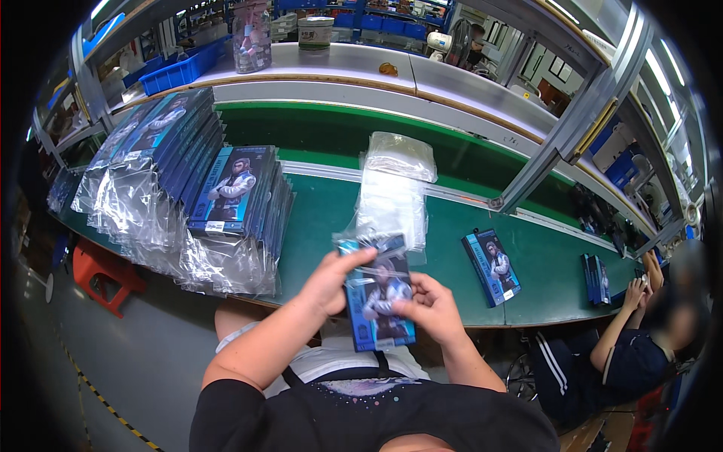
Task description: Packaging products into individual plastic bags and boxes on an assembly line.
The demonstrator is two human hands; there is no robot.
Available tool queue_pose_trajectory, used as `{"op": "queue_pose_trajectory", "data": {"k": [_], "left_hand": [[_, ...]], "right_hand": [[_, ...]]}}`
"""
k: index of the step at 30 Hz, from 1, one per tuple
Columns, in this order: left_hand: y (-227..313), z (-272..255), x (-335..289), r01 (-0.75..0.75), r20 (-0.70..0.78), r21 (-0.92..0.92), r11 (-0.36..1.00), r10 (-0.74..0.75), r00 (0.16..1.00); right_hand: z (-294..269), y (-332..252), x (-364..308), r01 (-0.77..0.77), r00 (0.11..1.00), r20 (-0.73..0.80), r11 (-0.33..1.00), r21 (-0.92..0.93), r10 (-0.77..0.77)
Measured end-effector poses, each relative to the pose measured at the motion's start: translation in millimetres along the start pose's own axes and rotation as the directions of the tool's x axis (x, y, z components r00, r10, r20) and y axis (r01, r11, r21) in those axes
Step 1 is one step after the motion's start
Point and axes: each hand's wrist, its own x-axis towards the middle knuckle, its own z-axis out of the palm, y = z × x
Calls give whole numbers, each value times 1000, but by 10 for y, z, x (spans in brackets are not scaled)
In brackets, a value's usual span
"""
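I'm watching the left hand (329, 283) and right hand (435, 309) gripping one blue illustrated box (381, 330), its long axis pointing toward the clear-bag stack (393, 205), left nearer.

I see bare fingers (433, 285) and, behind them, bare forearms (267, 331). Closer to the torso than the fingers, I make out a black T-shirt (282, 422) with short sleeves (226, 399). Its front carries a greyish-lilac print (369, 387) scattered with small coloured dots. Just behind the fingers, I find a white lower garment (331, 362) crossed by narrow dark straps (382, 364).
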Motion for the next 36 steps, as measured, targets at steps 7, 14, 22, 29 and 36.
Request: {"op": "queue_pose_trajectory", "data": {"k": [7, 14, 22, 29, 36], "left_hand": [[-14, 242, -183, 75, 179, 23, 997, -78, 981], [-29, 302, -258, 109, 482, 328, 938, -265, 835], [-255, 142, -243, 297, 227, -98, 950, -269, 936], [63, 39, -334, 157, 42, 126, 979, -163, 986], [209, -153, -460, 194, 67, 227, 954, -214, 975]], "right_hand": [[37, -171, -33, 316, 946, 28, 898, -306, -324], [-50, -374, -68, 739, 377, -377, 520, -428, -846], [300, -372, -48, 692, 719, 439, 504, -517, -539], [-113, -266, 24, 568, 597, -158, 553, -610, -787], [-335, -183, 161, 324, 904, -115, 835, -445, -412]]}}
